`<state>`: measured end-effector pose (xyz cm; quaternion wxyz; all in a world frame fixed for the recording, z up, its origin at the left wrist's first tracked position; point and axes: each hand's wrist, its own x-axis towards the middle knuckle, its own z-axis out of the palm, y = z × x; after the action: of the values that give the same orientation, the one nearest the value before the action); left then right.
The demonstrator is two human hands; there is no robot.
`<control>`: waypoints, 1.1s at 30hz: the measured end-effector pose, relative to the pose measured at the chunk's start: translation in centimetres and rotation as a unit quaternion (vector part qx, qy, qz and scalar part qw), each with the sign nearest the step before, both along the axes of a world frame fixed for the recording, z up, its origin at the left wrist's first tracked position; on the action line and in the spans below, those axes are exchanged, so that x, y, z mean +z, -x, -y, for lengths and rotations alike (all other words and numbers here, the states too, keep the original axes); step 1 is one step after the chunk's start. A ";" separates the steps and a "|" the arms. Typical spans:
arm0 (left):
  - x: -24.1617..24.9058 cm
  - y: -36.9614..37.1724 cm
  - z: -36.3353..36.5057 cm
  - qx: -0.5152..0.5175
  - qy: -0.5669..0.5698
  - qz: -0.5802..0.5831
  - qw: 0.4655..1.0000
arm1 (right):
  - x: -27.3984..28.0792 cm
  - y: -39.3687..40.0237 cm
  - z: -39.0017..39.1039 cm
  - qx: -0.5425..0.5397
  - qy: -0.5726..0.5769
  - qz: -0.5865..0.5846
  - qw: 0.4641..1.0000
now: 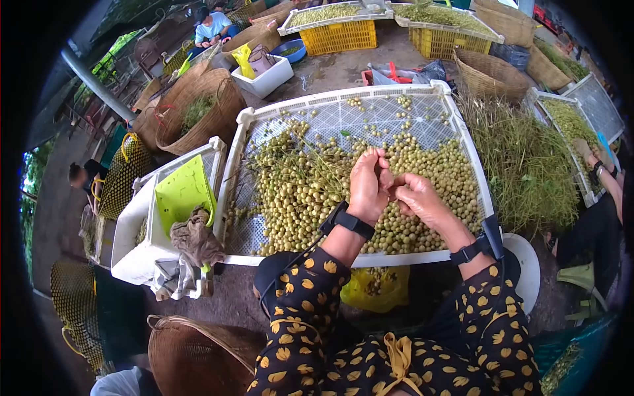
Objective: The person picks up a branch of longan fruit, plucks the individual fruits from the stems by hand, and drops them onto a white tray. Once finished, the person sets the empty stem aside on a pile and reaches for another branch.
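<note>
A white mesh tray (230,173) lies in front of me, heaped with small round yellow-green fruits (300,198) and thin stems. My left hand (370,183) is above the middle of the heap, its fingers curled in. Close beside it, my right hand (422,200) has thumb and fingers pinched together, and the fingertips of both hands meet. Whatever lies between them is too small or too hidden to make out. Sorted-looking loose fruits (439,165) cover the tray's right side, while stems are mixed in on the left.
Left of the tray stand a lime-green scoop (187,188) and a crumpled brown cloth (197,239). Cut stalks (522,168) are piled at the right. Wicker baskets (198,109) and yellow crates (340,37) stand around. Other people sit nearby, one person's arm (611,181) reaching over another tray.
</note>
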<state>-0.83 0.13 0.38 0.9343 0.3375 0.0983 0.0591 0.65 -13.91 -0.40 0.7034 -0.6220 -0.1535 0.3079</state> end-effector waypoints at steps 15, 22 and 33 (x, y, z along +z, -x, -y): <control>0.6 1.2 2.3 -0.067 -0.179 0.034 0.981 | 3.3 -0.4 2.6 0.044 0.052 0.133 0.989; 1.6 2.3 0.7 -0.052 -0.359 -0.062 0.930 | 3.6 -1.2 4.2 -0.100 0.078 0.074 0.989; -3.0 0.0 -13.3 0.173 -0.760 -0.190 0.596 | 4.4 -4.1 8.3 -0.267 0.189 0.242 0.913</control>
<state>-0.86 13.39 -2.65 0.2717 0.9061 0.2498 0.2070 4.71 -22.19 3.99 0.5702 -0.8165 -0.0866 -0.0283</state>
